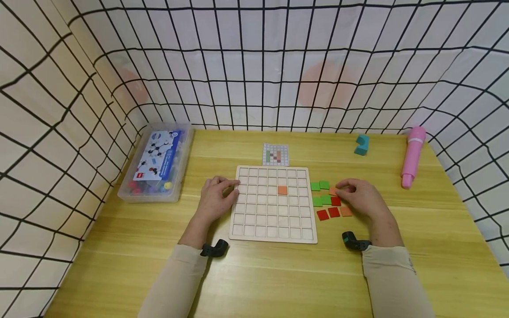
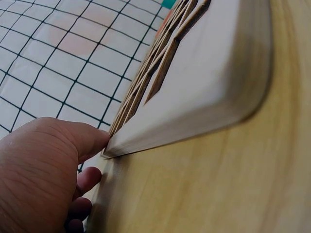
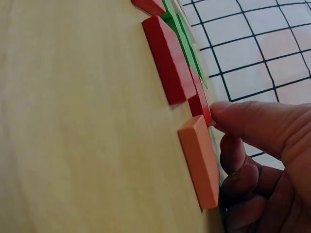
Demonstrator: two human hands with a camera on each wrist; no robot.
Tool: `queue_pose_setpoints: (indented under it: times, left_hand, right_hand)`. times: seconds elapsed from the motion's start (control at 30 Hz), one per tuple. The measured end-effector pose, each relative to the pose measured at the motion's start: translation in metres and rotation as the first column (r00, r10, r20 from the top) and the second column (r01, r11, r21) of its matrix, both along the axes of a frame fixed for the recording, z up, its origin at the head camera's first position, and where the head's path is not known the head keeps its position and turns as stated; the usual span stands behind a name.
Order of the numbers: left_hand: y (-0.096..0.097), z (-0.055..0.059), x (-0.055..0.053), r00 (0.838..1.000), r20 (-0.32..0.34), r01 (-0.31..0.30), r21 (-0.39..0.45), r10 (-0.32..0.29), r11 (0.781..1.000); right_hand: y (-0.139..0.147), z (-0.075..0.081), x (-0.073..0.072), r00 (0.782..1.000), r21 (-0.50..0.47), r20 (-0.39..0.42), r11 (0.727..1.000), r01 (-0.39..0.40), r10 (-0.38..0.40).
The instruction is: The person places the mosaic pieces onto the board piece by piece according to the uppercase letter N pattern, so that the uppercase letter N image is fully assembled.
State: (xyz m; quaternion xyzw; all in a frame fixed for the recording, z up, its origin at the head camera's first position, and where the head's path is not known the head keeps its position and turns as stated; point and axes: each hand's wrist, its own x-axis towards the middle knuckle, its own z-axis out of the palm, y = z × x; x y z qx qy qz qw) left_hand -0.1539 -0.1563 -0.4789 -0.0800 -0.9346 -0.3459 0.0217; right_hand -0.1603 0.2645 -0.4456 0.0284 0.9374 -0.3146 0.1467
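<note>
A pale wooden grid board [image 1: 274,241] lies flat on the table, with one orange tile [image 1: 282,190] in a square right of its middle. My left hand [image 1: 214,198] rests by the board's left edge, thumb tip [image 2: 99,141] and index fingertip against the rim. Beyond the right edge my right hand [image 1: 362,196] pinches an orange tile [image 1: 333,191] between thumb and index finger; the thumb hides it in the right wrist view. Nearby lie several green tiles [image 1: 315,186], some red tiles [image 1: 334,212] and another orange tile [image 3: 199,162].
A small card with a coloured grid pattern [image 1: 275,154] lies behind the board. At the left stands a clear plastic box [image 1: 123,194] of coloured pieces. A teal block [image 1: 361,145] and a pink microphone-shaped object [image 1: 413,157] lie at the back right. Black netting [image 1: 262,81] surrounds the table.
</note>
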Motion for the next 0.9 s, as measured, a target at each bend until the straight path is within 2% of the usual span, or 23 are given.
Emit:
queue_pose_setpoints:
  times: [0.27,0.63,0.9]
  left_hand:
    - [0.0,0.0,-0.002,1.0,-0.006,0.004,-0.009,-0.004,1.0]
    - [0.001,0.003,0.001,1.0,0.0,0.001,0.003,-0.001,1.0]
    - [0.0,0.001,0.0,1.0,0.01,0.002,0.004,-0.002,1.0]
  right_hand:
    - [0.006,-0.001,0.001,1.0,-0.009,0.015,1.0,0.02,-0.02]
    - [0.018,0.0,0.003,0.999,-0.053,0.007,0.997,-0.05,0.051]
    - [0.014,-0.003,0.002,0.999,-0.054,0.014,0.998,-0.031,0.031]
